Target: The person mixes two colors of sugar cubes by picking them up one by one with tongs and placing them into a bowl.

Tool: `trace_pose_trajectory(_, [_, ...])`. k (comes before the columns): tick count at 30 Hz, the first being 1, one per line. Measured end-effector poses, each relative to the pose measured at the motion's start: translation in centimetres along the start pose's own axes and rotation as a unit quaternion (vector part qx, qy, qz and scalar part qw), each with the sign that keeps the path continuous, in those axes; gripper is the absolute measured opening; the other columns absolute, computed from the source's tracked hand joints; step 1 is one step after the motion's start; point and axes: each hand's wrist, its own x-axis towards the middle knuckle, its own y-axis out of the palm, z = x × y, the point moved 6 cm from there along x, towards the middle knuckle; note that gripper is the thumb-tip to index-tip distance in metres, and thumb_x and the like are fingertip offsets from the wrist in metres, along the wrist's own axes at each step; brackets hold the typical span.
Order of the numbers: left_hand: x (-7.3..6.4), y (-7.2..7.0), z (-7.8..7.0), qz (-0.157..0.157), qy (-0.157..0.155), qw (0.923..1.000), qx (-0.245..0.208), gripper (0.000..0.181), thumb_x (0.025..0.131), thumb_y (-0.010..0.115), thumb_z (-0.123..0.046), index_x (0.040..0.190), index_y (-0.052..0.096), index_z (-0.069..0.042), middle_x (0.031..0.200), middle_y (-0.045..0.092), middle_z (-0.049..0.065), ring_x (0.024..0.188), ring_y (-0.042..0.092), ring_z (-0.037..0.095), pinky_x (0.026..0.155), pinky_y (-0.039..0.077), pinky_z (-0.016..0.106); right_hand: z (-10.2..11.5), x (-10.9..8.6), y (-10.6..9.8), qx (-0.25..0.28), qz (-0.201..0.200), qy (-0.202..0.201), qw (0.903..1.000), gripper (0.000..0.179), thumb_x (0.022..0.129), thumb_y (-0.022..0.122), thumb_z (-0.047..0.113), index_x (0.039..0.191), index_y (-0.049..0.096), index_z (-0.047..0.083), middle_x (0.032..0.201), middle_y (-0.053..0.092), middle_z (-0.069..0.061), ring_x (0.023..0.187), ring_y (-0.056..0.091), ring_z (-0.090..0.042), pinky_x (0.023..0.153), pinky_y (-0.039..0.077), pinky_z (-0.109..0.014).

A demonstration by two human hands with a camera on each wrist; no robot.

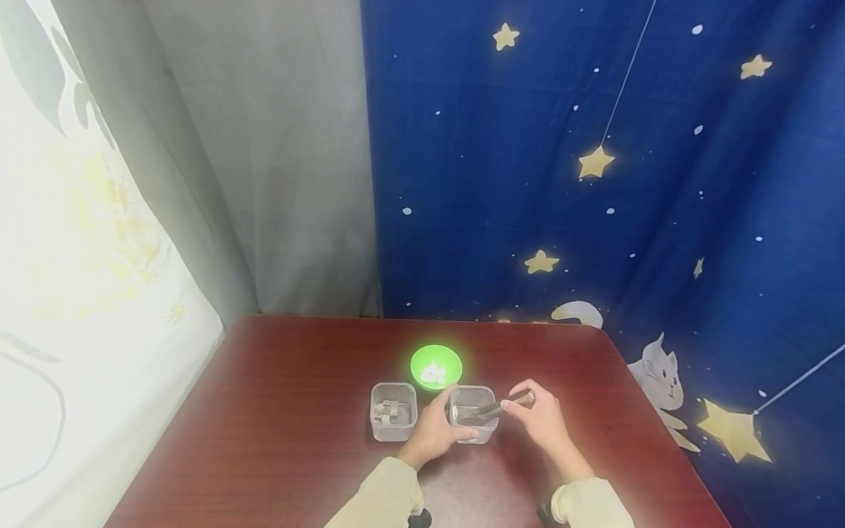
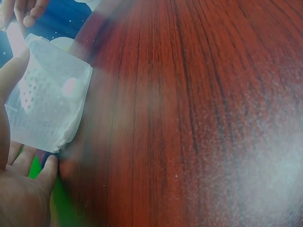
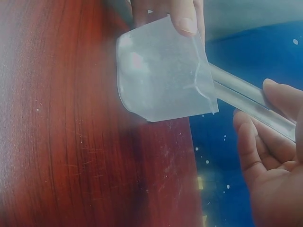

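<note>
My left hand (image 1: 436, 430) grips a clear plastic container (image 1: 485, 434) from its left side, thumb along the near wall. In the left wrist view a pale lump (image 2: 72, 88) shows through the wall; its kind is unclear. Between thumb and fingers, my right hand (image 1: 543, 422) holds metal tongs (image 1: 499, 405). Their perforated end reaches down inside the container. In the right wrist view two strips of the tongs (image 3: 251, 100) run from the container's rim to the right hand (image 3: 274, 151). Whether anything is between the tips is hidden.
Behind the container a green bowl (image 1: 437, 353) holds several small white pieces (image 1: 433, 374). To the left stands a second clear container (image 1: 394, 433) with several pale cubes (image 1: 386, 412). All stand on a reddish-brown table (image 1: 290, 411); curtains (image 1: 488, 183) hang beyond its far edge.
</note>
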Motion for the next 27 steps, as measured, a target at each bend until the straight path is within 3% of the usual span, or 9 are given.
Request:
trace_pose_trajectory(11, [0.0,0.0,-0.1,0.001,0.0,1.0,0.003,0.096,0.066,0.089,-0.038,0.146,0.041,-0.015,0.126,0.061,0.003,0.106,0.06,0.02,0.095,0.045,0.041,0.3,0.0,-0.5,-0.002,-0.035,-0.014,0.9993,0.022,0.077,0.082,0.012,0.089,0.065,0.011,0.068,0.068,-0.002,0.065,0.068,-0.023,0.054,0.05,-0.027])
trace_pose_trajectory(21, [0.1,-0.1,0.0,-0.002,-0.005,0.9999,0.009,0.094,0.066,0.089,-0.037,0.145,0.043,-0.02,0.125,0.061,-0.002,0.107,0.058,0.018,0.097,0.043,0.043,0.7,0.4,-1.4,0.038,-0.074,-0.029,0.9961,0.021,0.078,0.081,0.01,0.092,0.065,0.011,0.07,0.069,-0.003,0.07,0.069,-0.033,0.054,0.05,-0.027])
trace_pose_trajectory(27, [0.1,0.0,0.0,-0.001,-0.007,0.9999,0.012,0.097,0.066,0.09,-0.035,0.147,0.041,-0.016,0.127,0.06,0.0,0.111,0.058,0.022,0.098,0.042,0.044,1.2,0.6,-1.8,0.067,-0.079,-0.027,0.9943,0.022,0.08,0.08,0.01,0.095,0.065,0.008,0.073,0.069,-0.007,0.065,0.068,-0.017,0.055,0.052,-0.029])
